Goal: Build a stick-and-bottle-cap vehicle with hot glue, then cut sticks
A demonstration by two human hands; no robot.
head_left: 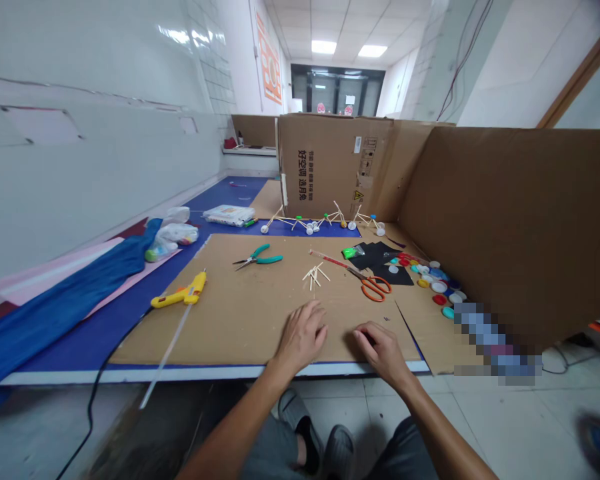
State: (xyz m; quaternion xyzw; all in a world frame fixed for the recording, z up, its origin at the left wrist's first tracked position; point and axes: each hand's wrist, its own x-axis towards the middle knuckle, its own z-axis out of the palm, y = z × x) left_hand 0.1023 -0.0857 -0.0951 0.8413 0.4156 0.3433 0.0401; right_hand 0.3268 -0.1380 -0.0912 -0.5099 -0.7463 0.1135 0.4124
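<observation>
My left hand (pixel 303 331) rests on the cardboard sheet (pixel 230 327), its fingers stretched forward and the thumb apart. Just beyond its fingertips lies a small pile of short wooden sticks (pixel 315 276). My right hand (pixel 381 345) lies to the right with its fingers curled in, and nothing shows in them. Past it are orange-handled scissors (pixel 376 289), their blades by a thin red strip (pixel 330 259). Teal-handled needle-nose pliers (pixel 260 257) lie open farther off on the left. A yellow hot glue gun (pixel 183 293) lies near the sheet's left side.
Stick frames with bottle-cap wheels (pixel 310 228) stand along the back before a large cardboard box (pixel 330 167). Black sheets (pixel 380 257), a green packet (pixel 351 253) and several bottle caps (pixel 439 287) lie right. Blue cloth (pixel 80 293) and a wipes pack (pixel 229 215) lie left.
</observation>
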